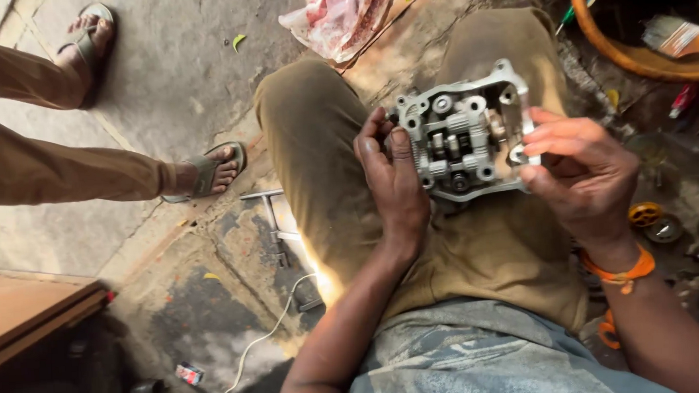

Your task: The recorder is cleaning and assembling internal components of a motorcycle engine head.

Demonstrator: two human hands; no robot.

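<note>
You hold the cylinder head [467, 134] over your lap, between both hands, rocker side up. Your left hand [393, 182] clasps its left edge, fingers curled around the casting; your right hand [583, 172] grips the right edge, thumb and fingertips on the rim. Rockers, shaft and bolts appear seated, so the assembly looks largely together; no tool is in either hand. A T-handle wrench [275, 224] lies on the floor near your left knee, and a brush [676, 37] rests in the orange basin [597, 44].

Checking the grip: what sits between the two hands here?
In the head view, a grey metal engine part sits between the left hand and right hand, gripped at both sides above the lap.
</note>
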